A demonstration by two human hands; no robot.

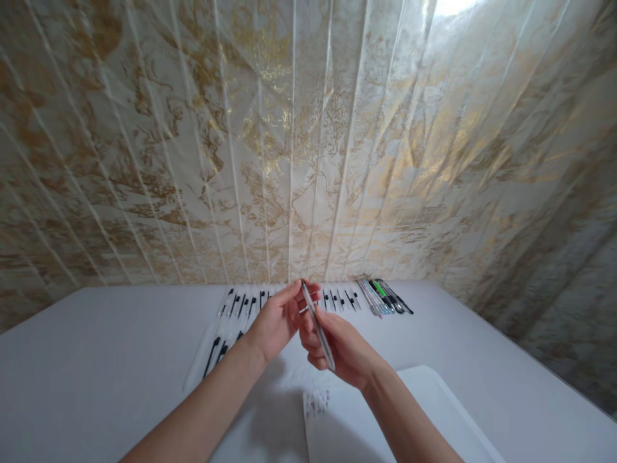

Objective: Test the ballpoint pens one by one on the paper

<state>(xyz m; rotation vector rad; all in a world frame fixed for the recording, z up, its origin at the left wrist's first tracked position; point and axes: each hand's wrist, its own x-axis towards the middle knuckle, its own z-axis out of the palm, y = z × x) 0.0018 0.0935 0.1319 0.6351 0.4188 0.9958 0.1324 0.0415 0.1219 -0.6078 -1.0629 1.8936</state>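
A clear-barrelled pen (321,331) with a dark upper tip is held tilted above the middle of the table. My right hand (340,344) is closed around its lower part, the thumb lying along the barrel. The fingers of my left hand (282,312) are bent about the pen's upper end, thumb at the dark tip; their exact contact is partly hidden. Behind both hands runs a row of pen parts with black caps (243,305), partly covered by the hands. More black-capped parts (212,354) lie beside my left forearm.
At the back right lies a group of pens (385,297), one with a bright green part. A sheet of paper (337,431) with small scribbles sits under my right forearm, with a white tray (429,379) around it. Patterned, creased sheeting (270,141) stands behind the white table (120,366).
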